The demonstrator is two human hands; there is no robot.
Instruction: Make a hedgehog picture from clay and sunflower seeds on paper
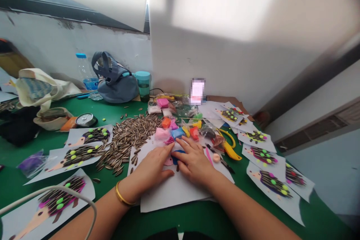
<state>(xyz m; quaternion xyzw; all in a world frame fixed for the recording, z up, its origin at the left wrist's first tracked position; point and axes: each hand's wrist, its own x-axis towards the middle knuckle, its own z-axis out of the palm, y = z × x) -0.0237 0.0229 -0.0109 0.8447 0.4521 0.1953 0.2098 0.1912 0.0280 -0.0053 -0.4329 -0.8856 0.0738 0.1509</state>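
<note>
White paper point(165, 195) lies in front of me on the green table. My left hand point(153, 167) rests on it beside a small pink clay shape point(168, 161), its fingers stretched toward the middle. Over a flat blue clay piece point(174, 157) my right hand point(194, 159) is spread, fingers apart, pressing or touching it. The hands partly hide both clay pieces. Right of my right hand are a pink strip point(209, 156), a peach clay ball point(216, 158) and dark-bladed scissors or pliers point(226, 165). Bagged coloured clay point(177, 133) sits just beyond my fingertips.
Sunflower seeds point(132, 135) are heaped left of the paper. Finished hedgehog pictures lie at left point(84, 153) and right point(271, 183). Yellow-handled scissors point(232, 151), a green cup point(143, 86), a blue bag point(118, 84) and a phone point(197, 91) stand or lie farther back. A cable point(70, 191) crosses lower left.
</note>
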